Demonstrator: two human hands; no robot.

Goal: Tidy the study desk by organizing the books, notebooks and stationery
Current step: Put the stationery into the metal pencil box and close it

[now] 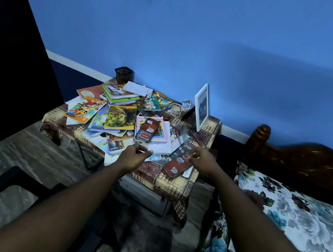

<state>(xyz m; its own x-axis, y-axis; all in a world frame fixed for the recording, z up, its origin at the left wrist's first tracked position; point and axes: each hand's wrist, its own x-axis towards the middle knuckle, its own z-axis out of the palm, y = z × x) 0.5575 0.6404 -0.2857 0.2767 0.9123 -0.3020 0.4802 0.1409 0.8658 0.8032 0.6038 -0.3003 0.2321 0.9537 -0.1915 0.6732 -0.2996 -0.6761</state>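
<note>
Furthest left, a black chair frame (11, 175) is seen on the floor before the study desk (174, 183), which is covered by a checked cloth. At the desk's back left corner a black pen holder (123, 74) is set upright. The desk top is heaped with a loose pile of books and notebooks: an orange cartoon notebook (84, 109) lies at the left of the pile, a green-edged stack (120, 95) behind it with a white notepad (137, 89) on top, and a yellow-green notebook (121, 117) in the middle. Lettering on the covers and spines is too small to be read.

The left hand (134, 155) is held over the near edge of the pile, its fingers loosely curled with nothing seen in them. A red pencil case (148, 130) with white labels, illegible, rests on a pink notebook (163, 134). The right hand (203, 159) is placed at a longer dark red case (178, 162); whether it is gripped cannot be told through the blur. A white cable (176, 108) and white picture frame (201, 106) are found behind, and a floral bed (289, 210) at the right.
</note>
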